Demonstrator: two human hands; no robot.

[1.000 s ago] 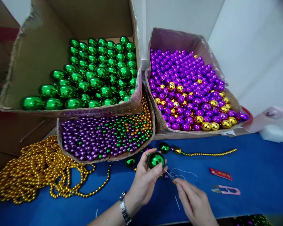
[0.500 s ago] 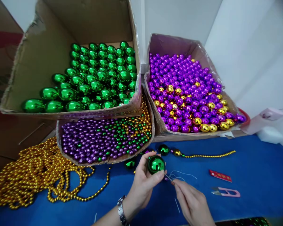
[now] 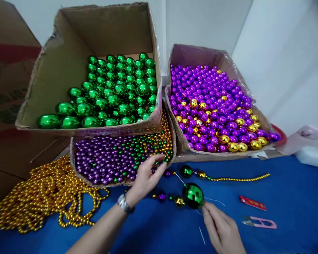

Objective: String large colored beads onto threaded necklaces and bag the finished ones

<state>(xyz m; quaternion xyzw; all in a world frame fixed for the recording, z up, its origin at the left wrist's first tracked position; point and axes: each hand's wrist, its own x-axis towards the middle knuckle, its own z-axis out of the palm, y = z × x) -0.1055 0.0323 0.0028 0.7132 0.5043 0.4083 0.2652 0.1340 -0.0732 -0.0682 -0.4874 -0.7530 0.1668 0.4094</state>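
My left hand [image 3: 145, 178] reaches with spread fingers to the front rim of a low box of small purple, green and gold beads [image 3: 116, 157]; nothing shows in it. My right hand [image 3: 221, 229] is pinched on a thin white thread [image 3: 214, 201] just below a large green ball [image 3: 193, 195], which sits on that thread on the blue table [image 3: 281, 211]. Smaller gold and purple beads [image 3: 169, 198] trail to the ball's left. Behind lies a strung piece with a green ball [image 3: 187, 171], a gold bead and a thin gold bead chain [image 3: 238, 178].
A big carton of green balls [image 3: 108, 91] sits over the low box. A carton of purple and gold balls [image 3: 212, 106] stands to the right. A heap of gold bead strands [image 3: 42, 197] lies left. Pink thread snips [image 3: 261, 222] and a red packet [image 3: 252, 203] lie right.
My left hand let go of the large green ball and moved up-left to the low bead box. The ball now hangs lower right on the thread by my right hand.
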